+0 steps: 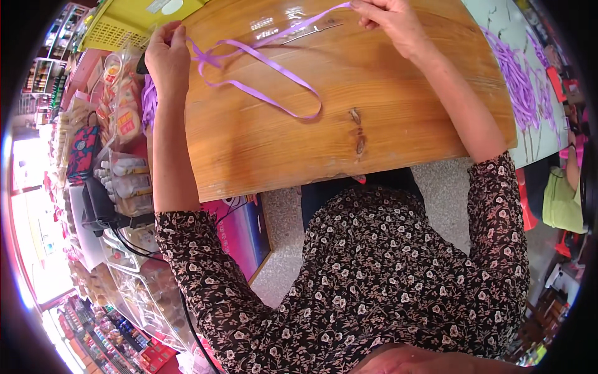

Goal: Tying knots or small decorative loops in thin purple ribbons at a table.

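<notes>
A narrow light purple ribbon (276, 65) stretches across the wooden table (268, 153) between my two hands. My left hand (168, 59), at the far left of the table, is closed with its fingertips pinched on the ribbon, beside a gathered, knot-like part of it. My right hand (395, 25) is raised at the far edge, its thumb and fingers pinching another length of the same ribbon and drawing it fairly straight. Between them a long loose loop hangs toward me over the tabletop. A thin dark rod (311, 33) lies behind the ribbon.
On a pale surface to the right lies a heap of purple ribbons (520, 87). A yellow basket (115, 30) stands at the far left. Packed goods, a patterned pouch (83, 149) and a black bag (98, 202) crowd the left side. Another person (564, 193) is partly visible at right.
</notes>
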`<state>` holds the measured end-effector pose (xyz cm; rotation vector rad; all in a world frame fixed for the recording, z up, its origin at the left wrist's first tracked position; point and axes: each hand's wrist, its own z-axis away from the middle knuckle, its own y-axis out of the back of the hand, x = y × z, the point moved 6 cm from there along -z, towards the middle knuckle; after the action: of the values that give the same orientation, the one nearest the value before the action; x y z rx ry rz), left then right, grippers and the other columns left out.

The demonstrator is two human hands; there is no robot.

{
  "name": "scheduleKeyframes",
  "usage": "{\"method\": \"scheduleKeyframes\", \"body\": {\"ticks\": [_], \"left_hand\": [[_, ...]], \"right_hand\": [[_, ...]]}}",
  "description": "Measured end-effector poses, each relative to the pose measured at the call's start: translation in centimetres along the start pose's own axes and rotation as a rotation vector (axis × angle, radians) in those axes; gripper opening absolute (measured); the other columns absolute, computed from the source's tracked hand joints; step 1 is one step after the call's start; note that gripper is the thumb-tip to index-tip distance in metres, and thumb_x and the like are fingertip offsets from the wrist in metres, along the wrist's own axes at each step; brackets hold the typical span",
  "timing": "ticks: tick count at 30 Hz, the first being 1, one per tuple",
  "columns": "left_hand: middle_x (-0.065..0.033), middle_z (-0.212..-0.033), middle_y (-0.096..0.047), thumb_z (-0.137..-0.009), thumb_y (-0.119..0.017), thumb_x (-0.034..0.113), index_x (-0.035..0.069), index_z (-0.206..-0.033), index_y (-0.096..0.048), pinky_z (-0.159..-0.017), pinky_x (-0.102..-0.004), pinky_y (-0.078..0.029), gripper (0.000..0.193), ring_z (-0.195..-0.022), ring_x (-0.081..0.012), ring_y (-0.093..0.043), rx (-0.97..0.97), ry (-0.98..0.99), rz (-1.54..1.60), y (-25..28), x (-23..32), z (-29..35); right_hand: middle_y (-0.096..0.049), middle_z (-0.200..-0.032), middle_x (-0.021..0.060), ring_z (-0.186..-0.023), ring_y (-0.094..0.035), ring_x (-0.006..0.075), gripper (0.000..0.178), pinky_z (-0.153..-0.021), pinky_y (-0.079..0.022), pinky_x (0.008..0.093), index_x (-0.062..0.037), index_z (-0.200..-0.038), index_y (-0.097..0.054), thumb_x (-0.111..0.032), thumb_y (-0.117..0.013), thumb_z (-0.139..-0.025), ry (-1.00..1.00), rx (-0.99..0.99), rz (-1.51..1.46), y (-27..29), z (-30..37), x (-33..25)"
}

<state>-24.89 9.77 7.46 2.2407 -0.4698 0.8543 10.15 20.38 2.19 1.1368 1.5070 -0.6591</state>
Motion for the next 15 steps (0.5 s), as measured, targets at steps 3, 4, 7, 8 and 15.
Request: {"method": "scheduleKeyframes", "body": {"ticks": [3, 4, 7, 8, 15], "left_hand": [[-0.0066, -0.075, -0.062, -0.083, -0.062, 0.013, 0.001, -0.094, -0.065, -0.059, -0.0278, -0.044, 0.016, -0.064, -0.0134, -0.055, 0.03, 0.039, 0.184, -0.4, 2.1, -0.2], [-0.0066, -0.075, -0.062, -0.083, -0.062, 0.013, 0.001, -0.094, -0.065, -0.059, -0.0278, -0.044, 0.016, -0.064, -0.0134, -0.055, 0.027, 0.034, 0.187, -0.8, 3.9, 0.0], [-0.0005, -0.072, -0.059, -0.087, -0.057, 0.007, 0.0, -0.103, -0.063, -0.048, -0.0195, -0.035, 0.018, -0.056, -0.0046, -0.046, 0.029, 0.161, 0.433, -1.1, 7.2, 0.8], [-0.001, -0.071, -0.058, -0.087, -0.057, 0.006, -0.002, -0.102, -0.062, -0.048, -0.0196, -0.034, 0.018, -0.056, -0.005, -0.046, 0.034, 0.102, 0.581, -0.7, 8.0, 0.7], [-0.0089, -0.076, -0.057, -0.089, -0.05, 0.003, -0.009, -0.106, -0.056, -0.058, -0.0251, -0.039, 0.022, -0.064, -0.0137, -0.049, 0.185, -0.138, 0.958, 1.0, 14.4, -1.7]], "right_hand": [[-0.06, -0.074, 0.0015, -0.065, -0.053, 0.0086, 0.014, -0.059, -0.042, 0.0212, -0.0022, -0.09, -0.065, -0.015, -0.059, -0.087, 0.009, -0.004, -0.07, 0.2, 0.1, -1.3], [-0.06, -0.075, 0.0013, -0.065, -0.053, 0.0086, 0.014, -0.06, -0.042, 0.0208, -0.0021, -0.09, -0.065, -0.014, -0.058, -0.087, 0.001, 0.012, -0.069, 0.7, 0.2, -1.7], [-0.06, -0.074, 0.001, -0.065, -0.053, 0.0082, 0.015, -0.06, -0.042, 0.0202, -0.0027, -0.093, -0.064, -0.015, -0.056, -0.089, 0.021, 0.022, -0.134, 2.2, 0.4, -2.0], [-0.06, -0.074, 0.001, -0.065, -0.053, 0.0082, 0.015, -0.06, -0.042, 0.0202, -0.0027, -0.093, -0.064, -0.015, -0.056, -0.089, 0.021, 0.022, -0.136, 2.5, 0.5, -2.2], [-0.059, -0.075, 0.0007, -0.066, -0.053, 0.0078, 0.018, -0.06, -0.041, 0.02, -0.0034, -0.096, -0.063, -0.017, -0.054, -0.09, -0.015, 0.231, -0.023, 8.6, 2.7, -3.9]]}}
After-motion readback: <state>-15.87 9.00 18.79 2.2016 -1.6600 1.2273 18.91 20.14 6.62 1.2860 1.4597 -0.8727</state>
